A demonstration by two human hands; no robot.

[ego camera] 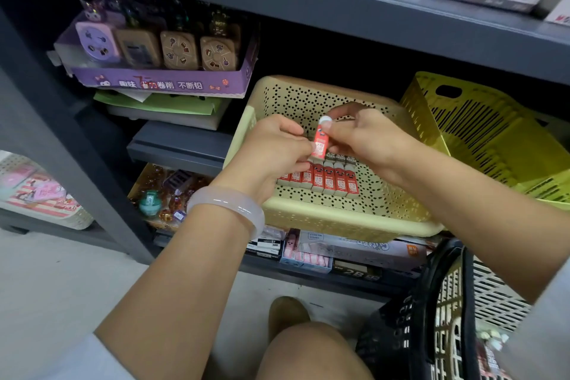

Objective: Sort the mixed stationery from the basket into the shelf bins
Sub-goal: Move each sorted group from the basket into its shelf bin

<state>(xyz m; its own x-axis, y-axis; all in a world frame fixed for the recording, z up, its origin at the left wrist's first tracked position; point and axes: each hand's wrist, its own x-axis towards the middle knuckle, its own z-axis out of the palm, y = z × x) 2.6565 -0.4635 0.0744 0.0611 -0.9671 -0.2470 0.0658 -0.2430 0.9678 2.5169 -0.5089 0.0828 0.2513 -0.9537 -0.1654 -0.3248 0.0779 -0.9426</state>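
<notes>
Eraser [320, 142] upright above cream bin [354, 219], pinched by both hands: left hand [277, 151] at 9 o'clock low end, right hand [367, 139] at 3 o'clock top. Risk: careless drop topples eraser row [320, 179] at 6 o'clock, or lands crooked.

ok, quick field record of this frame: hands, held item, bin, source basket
left hand: pinches lower end of eraser
right hand: pinches upper end of eraser
eraser: red sleeve, white tip, held above the row
row of erasers: red, side by side in beige bin
beige bin: on shelf
black basket: lower right, by knee
</notes>
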